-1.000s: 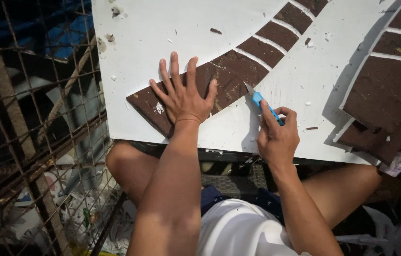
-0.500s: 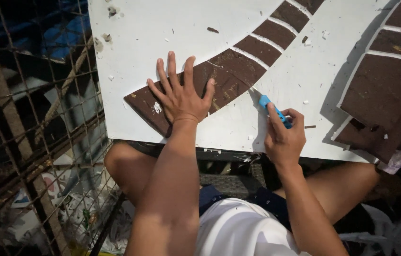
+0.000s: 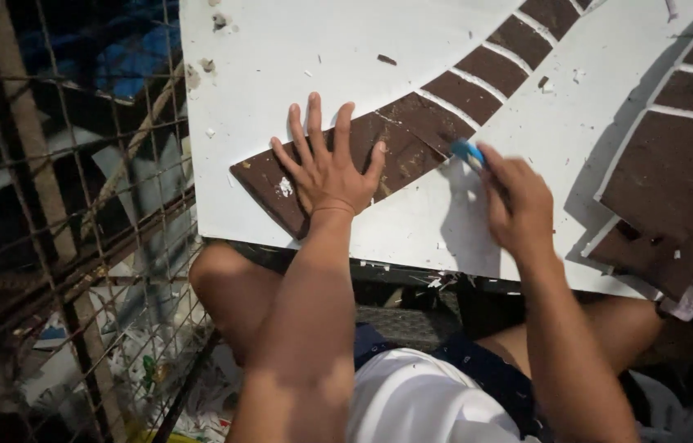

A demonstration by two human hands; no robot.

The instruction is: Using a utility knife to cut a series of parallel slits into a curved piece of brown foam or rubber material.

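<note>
Near the white board's lower edge, left hand should press the brown strip flat, fingers spread, while right hand, clamped on the blue cutter, cuts steadily.

**One head cam, looking straight down**

Only a single view here, worn on the person's head and pointed steeply down past their own chest and knees. It sat close over the white board, near enough that both forearms filled the lower frame. The wire mesh ran along the left edge.
</note>
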